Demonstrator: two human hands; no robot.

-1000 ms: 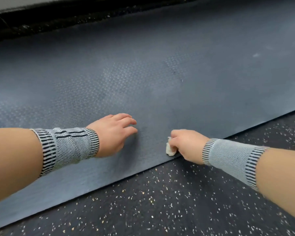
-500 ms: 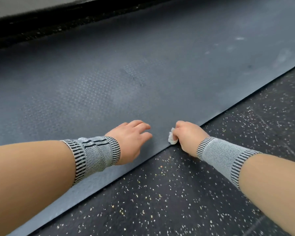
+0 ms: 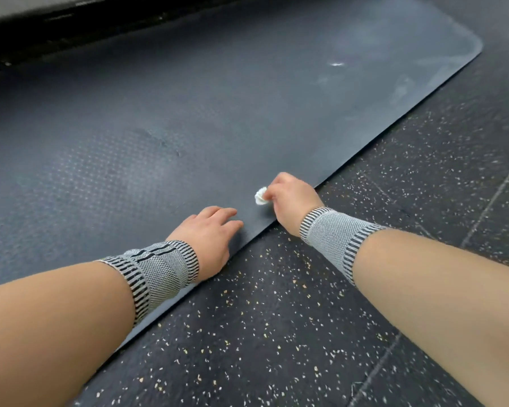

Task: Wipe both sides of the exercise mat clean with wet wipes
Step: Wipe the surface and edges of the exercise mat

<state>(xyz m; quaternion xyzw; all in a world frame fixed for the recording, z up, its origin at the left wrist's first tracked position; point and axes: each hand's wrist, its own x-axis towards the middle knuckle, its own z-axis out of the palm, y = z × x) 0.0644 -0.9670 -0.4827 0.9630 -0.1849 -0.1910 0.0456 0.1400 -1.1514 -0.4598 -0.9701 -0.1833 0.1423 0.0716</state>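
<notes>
While right hand point(image 3: 288, 198) pinches balled wet wipe point(image 3: 260, 196) on exercise mat point(image 3: 247, 113) edge, left hand point(image 3: 209, 233), fingers spread flat at 7 o'clock, likely anchors mat.

Open mat point(image 3: 247, 92) ahead; dark ledge point(image 3: 56, 30) bounds it.

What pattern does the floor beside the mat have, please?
The floor is dark with pale scattered speckles, seen in the head view.

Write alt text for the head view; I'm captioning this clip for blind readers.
A person's right hand pinches a bunched white wet wipe against a dark exercise mat near its edge. The left hand rests open on the mat beside it. Both wrists wear striped bands; the floor is speckled.
</notes>
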